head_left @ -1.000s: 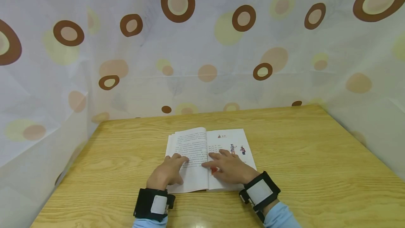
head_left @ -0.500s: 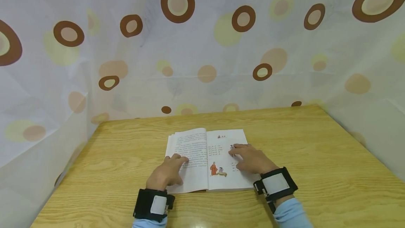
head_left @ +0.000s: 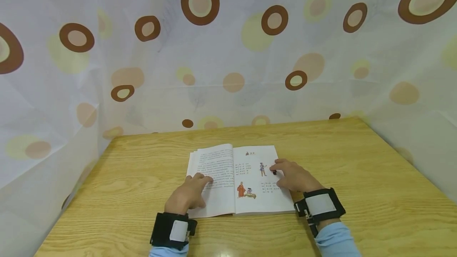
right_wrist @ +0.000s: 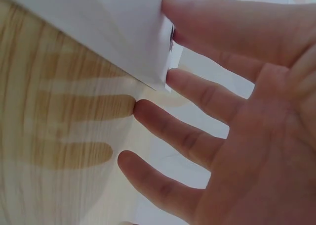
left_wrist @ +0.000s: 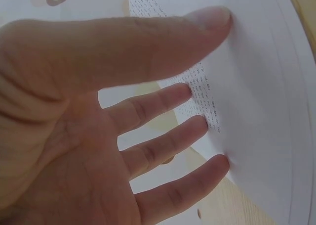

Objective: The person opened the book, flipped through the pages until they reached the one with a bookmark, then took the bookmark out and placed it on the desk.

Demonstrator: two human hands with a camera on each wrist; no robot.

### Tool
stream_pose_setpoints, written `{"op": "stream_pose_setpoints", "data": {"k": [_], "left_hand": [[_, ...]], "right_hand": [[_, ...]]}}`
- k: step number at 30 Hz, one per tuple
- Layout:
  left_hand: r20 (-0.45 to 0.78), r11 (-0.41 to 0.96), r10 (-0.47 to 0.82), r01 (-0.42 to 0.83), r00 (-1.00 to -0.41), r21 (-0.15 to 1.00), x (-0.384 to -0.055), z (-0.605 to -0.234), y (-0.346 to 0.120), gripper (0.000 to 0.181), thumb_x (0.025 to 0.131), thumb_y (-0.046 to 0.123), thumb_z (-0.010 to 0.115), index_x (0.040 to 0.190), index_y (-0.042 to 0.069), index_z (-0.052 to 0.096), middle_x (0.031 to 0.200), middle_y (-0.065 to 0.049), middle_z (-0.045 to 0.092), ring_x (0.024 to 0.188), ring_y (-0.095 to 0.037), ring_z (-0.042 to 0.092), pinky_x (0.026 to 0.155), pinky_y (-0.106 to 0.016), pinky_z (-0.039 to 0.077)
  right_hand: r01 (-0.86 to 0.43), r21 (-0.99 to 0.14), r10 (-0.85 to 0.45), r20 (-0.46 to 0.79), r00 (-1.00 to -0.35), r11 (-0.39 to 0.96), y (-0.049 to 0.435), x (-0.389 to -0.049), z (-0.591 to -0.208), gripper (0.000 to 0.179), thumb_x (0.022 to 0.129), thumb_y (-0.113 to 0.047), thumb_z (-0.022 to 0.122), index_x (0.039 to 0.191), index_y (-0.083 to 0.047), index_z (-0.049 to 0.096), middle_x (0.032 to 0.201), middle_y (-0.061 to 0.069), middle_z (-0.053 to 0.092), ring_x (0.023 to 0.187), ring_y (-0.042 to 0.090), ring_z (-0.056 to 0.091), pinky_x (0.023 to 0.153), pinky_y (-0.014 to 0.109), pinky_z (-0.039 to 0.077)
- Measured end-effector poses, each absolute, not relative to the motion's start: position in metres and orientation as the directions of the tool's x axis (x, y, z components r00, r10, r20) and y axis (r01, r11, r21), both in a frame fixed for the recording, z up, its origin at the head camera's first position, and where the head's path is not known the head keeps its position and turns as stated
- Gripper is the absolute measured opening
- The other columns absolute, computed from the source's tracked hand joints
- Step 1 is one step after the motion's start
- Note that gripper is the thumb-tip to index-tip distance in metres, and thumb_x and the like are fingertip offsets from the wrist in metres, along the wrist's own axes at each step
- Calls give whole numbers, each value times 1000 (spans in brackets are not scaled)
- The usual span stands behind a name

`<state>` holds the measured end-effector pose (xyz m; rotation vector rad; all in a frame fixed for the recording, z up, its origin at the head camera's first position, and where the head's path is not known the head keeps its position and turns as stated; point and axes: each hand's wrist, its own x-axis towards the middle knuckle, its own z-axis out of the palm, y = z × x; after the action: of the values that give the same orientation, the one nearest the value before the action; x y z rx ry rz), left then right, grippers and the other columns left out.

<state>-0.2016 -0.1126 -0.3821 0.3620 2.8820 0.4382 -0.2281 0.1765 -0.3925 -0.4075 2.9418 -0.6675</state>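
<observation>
An open book (head_left: 250,205) lies on the wooden table, text on its left page and small coloured figures with short lines of print on its right page. My left hand (head_left: 188,194) rests on the left page with spread fingers; in the left wrist view the thumb (left_wrist: 207,24) and fingertips touch the paper. My right hand (head_left: 296,175) lies across the right page's outer edge, fingers spread and nearly straight. In the right wrist view its thumb (right_wrist: 182,10) is on the page, while the lower fingers reach past the edge over the tabletop.
The light wooden table (head_left: 357,193) extends around the book on all sides. A pale sheet (head_left: 228,58) printed with brown and yellow circles hangs behind it and along both sides. Each wrist wears a black strap (head_left: 323,205).
My right hand has slid rightward from near the book's middle to the right page's outer edge, uncovering the printed figures. The left hand and the book have stayed in place.
</observation>
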Motion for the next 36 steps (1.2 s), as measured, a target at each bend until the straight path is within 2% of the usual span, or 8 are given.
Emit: {"op": "stream_pose_setpoints", "data": {"k": [5, 9, 12, 23, 25, 31, 34, 36], "left_hand": [[-161, 926, 271, 211, -949, 312, -202, -382, -113, 64, 61, 0, 76, 121, 14, 56, 124, -10, 48, 98, -30, 43, 66, -39, 50], [-158, 927, 274, 216, -949, 307, -202, -383, -113, 64, 61, -1, 75, 121, 14, 55, 124, -10, 48, 97, -29, 43, 65, -38, 49], [-155, 928, 274, 218, -949, 303, -202, -384, -114, 64, 61, -1, 75, 121, 14, 56, 124, -10, 49, 97, -29, 43, 65, -37, 49], [-168, 929, 271, 211, -948, 305, -202, -384, -113, 65, 61, 0, 76, 121, 15, 55, 125, -10, 48, 98, -29, 43, 65, -37, 50], [-168, 929, 270, 210, -948, 306, -202, -384, -113, 65, 62, 1, 76, 121, 15, 55, 125, -10, 48, 98, -29, 43, 66, -37, 50], [-167, 928, 270, 209, -948, 309, -201, -383, -113, 65, 62, 1, 76, 121, 16, 55, 125, -10, 48, 98, -29, 43, 67, -39, 50], [-168, 928, 271, 211, -948, 307, -201, -382, -113, 65, 62, 1, 76, 121, 15, 55, 124, -10, 48, 97, -29, 42, 66, -39, 50], [-169, 928, 271, 211, -948, 306, -201, -382, -113, 65, 62, 1, 76, 122, 15, 55, 123, -10, 49, 97, -28, 42, 65, -39, 50]], "right_hand": [[-222, -383, -256, -39, -966, 896, 178, -229, -394, 48, 71, -7, 65, 117, -1, 57, 134, 29, 34, 116, 50, 29, 87, 67, 33], [-187, -333, -216, -54, -975, 924, 180, -229, -393, 42, 71, -16, 66, 108, 0, 58, 136, 33, 27, 116, 55, 24, 82, 75, 28], [-180, -329, -210, -58, -976, 927, 180, -229, -392, 34, 71, -17, 66, 98, 1, 57, 135, 34, 28, 116, 55, 24, 82, 76, 28], [-179, -342, -206, -42, -978, 922, 180, -230, -393, 28, 70, -15, 68, 91, 1, 57, 135, 35, 27, 116, 56, 24, 82, 74, 30], [-178, -344, -200, -32, -979, 922, 180, -230, -394, 30, 70, -15, 68, 93, 1, 57, 135, 35, 27, 116, 56, 24, 83, 73, 31], [-205, -366, -214, 15, -977, 908, 179, -231, -393, 55, 68, -10, 69, 116, 8, 50, 132, 32, 34, 116, 50, 30, 91, 64, 33], [-239, -437, -236, 62, -970, 867, 180, -231, -392, 53, 69, -4, 67, 117, 8, 49, 118, 26, 49, 102, 38, 45, 87, 54, 42], [-260, -486, -240, 103, -965, 835, 181, -231, -392, 42, 72, -1, 65, 111, 7, 52, 100, 19, 56, 85, 29, 51, 74, 45, 48]]}}
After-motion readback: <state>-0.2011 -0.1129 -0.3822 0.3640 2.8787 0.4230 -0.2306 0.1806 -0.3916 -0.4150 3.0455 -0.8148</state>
